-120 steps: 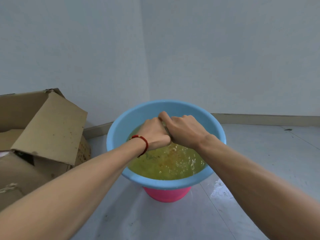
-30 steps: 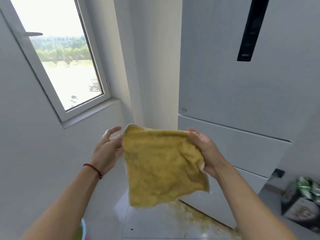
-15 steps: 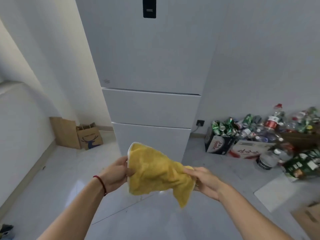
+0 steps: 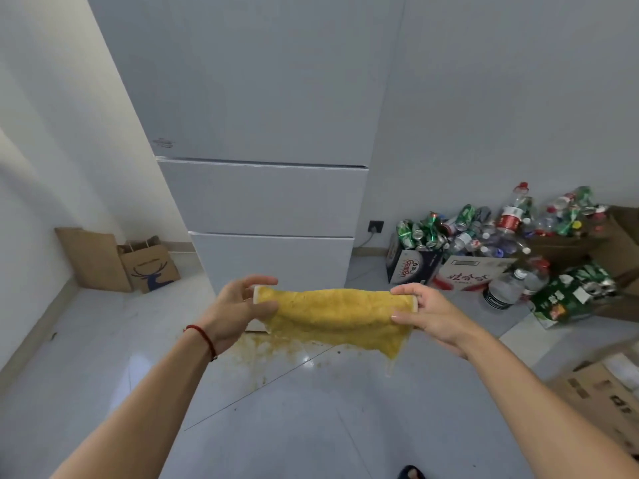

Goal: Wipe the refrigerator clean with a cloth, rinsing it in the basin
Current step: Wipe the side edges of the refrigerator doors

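Note:
A yellow-stained cloth [image 4: 337,314] is stretched sideways between both hands at mid-frame. My left hand [image 4: 238,311], with a red string at the wrist, pinches its left end. My right hand [image 4: 427,314] pinches the right end, and one corner droops below it. The white refrigerator [image 4: 262,133] stands straight ahead with a tall upper door and two drawers below. Yellow-brown splatter [image 4: 262,354] lies on the floor at the fridge's foot. The basin is out of view.
Two brown paper bags [image 4: 131,262] lean in the left corner. Right of the fridge sit boxes piled with cans and bottles [image 4: 491,243]. A cardboard box [image 4: 601,406] is at the right edge. A wall socket [image 4: 376,225] is beside the fridge. The floor is glossy grey tile.
Four seconds ago both hands squeezed the cloth over the blue basin. I have since turned to face the fridge. The bunched cloth is now pulled out flat between my hands.

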### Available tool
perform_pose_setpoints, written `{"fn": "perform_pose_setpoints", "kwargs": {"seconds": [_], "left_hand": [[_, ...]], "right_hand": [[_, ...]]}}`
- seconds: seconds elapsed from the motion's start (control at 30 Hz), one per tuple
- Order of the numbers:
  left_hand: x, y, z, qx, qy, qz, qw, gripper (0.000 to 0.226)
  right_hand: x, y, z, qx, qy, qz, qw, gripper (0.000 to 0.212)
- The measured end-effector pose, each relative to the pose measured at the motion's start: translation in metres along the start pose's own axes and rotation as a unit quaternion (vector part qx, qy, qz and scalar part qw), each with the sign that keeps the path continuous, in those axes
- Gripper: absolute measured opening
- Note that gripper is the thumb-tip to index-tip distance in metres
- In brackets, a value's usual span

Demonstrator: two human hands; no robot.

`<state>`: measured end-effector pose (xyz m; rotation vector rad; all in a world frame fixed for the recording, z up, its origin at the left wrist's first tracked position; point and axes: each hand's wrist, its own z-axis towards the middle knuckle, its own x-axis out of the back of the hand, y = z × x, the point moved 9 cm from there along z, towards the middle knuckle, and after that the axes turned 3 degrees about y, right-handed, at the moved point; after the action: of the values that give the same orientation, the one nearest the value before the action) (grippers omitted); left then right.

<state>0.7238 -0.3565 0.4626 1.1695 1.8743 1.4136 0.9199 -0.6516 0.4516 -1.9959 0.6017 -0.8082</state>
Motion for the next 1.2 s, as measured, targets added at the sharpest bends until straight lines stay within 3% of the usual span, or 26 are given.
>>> {"fn": "perform_pose_setpoints", "kwargs": {"seconds": [0.07,0.13,0.2,0.23,0.3,0.4,0.47,0.53,0.57,0.63,0.7,0.77,0.83,0.93,1.07,1.2], "left_hand": [[-0.015,0.018,0.001,-0.038,-0.004,0.13,0.991,0.056],[-0.028,0.038,0.005,-0.077,0.062,0.319,0.943,0.054],[-0.045,0.062,0.005,-0.119,0.15,0.429,0.883,0.044],[-0.055,0.073,0.003,-0.142,0.182,0.436,0.87,0.038],[-0.079,0.096,0.001,-0.184,0.224,0.418,0.861,0.025],[-0.111,0.122,0.005,-0.184,0.224,0.391,0.873,0.01],[-0.129,0.13,0.015,-0.149,0.193,0.371,0.896,0.011],[-0.142,0.134,0.027,-0.111,0.137,0.284,0.943,0.005],[-0.15,0.139,0.03,-0.098,0.107,0.204,0.968,0.006],[-0.175,0.144,0.044,-0.051,0.065,0.007,0.997,0.03],[-0.21,0.125,0.055,0.045,0.02,-0.177,0.983,0.035],[-0.245,0.093,0.066,0.126,-0.003,-0.267,0.955,0.044],[-0.261,0.059,0.074,0.173,-0.013,-0.254,0.952,0.048],[-0.263,0.022,0.083,0.225,-0.039,-0.128,0.965,0.046],[-0.298,0.029,0.106,0.228,-0.109,-0.064,0.965,0.046],[-0.365,0.073,0.136,0.15,-0.19,-0.028,0.97,0.051]], "right_hand": [[0.02,-0.015,0.014,0.053,0.013,-0.139,0.989,0.045],[0.039,-0.033,0.025,0.106,0.057,-0.242,0.963,0.042],[0.059,-0.045,0.028,0.141,0.085,-0.26,0.951,0.042],[0.071,-0.049,0.029,0.16,0.096,-0.251,0.95,0.042],[0.106,-0.051,0.031,0.188,0.115,-0.221,0.95,0.038],[0.153,-0.048,0.043,0.205,0.118,-0.189,0.953,0.021],[0.179,-0.046,0.052,0.207,0.102,-0.197,0.953,0.013],[0.202,-0.047,0.061,0.204,0.071,-0.208,0.954,0.017],[0.213,-0.048,0.064,0.204,0.05,-0.172,0.962,0.022],[0.236,-0.052,0.068,0.178,-0.014,0.027,0.984,0.048],[0.234,-0.039,0.074,0.1,-0.072,0.225,0.967,0.065],[0.217,-0.014,0.072,0.019,-0.103,0.308,0.946,0.047],[0.204,0.024,0.078,-0.042,-0.099,0.301,0.948,0.048],[0.213,0.08,0.105,-0.067,-0.073,0.231,0.968,0.082],[0.224,0.055,0.11,-0.078,-0.021,0.178,0.981,0.033],[0.202,0.005,0.111,-0.074,-0.053,0.175,0.98,0.029]]}}
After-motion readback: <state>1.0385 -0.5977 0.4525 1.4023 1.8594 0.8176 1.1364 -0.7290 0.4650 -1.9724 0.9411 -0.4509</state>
